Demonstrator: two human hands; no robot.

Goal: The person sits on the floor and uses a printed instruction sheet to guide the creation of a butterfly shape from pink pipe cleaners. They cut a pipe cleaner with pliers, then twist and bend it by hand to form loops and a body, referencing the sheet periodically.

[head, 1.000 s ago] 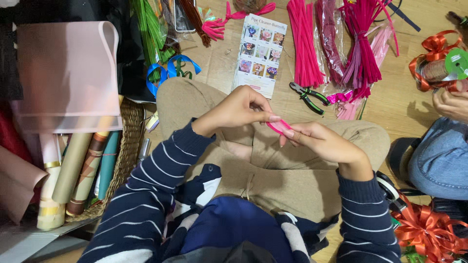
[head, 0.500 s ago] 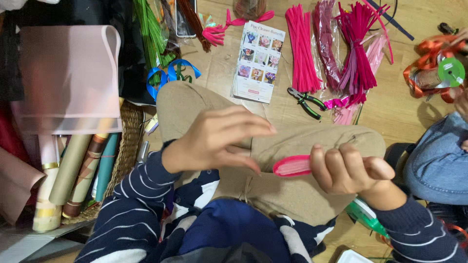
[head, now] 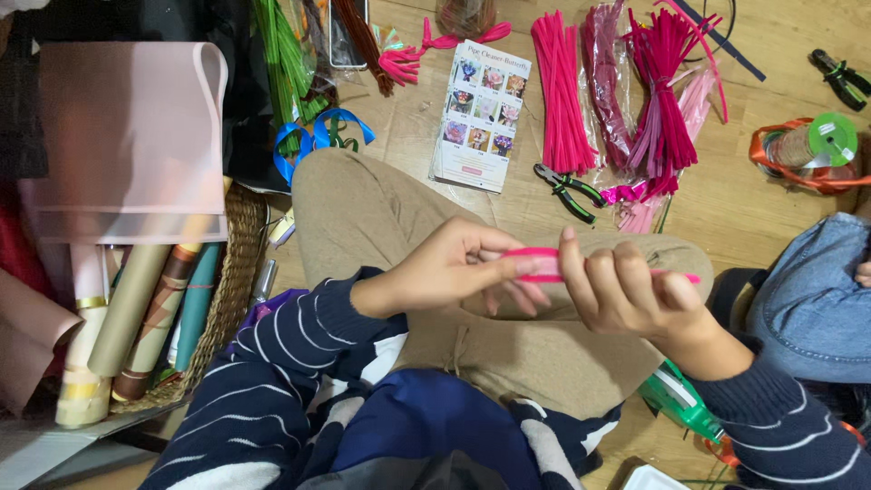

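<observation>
A pink pipe cleaner lies across the lap, pinched between both hands. The left hand closes its fingertips on one end; the right hand wraps its fingers round the middle, the far end poking out past the knuckles. It looks partly folded, its shaping barely begun. Bundles of pink pipe cleaners, small pliers and an instruction leaflet lie untouched on the floor beyond
</observation>
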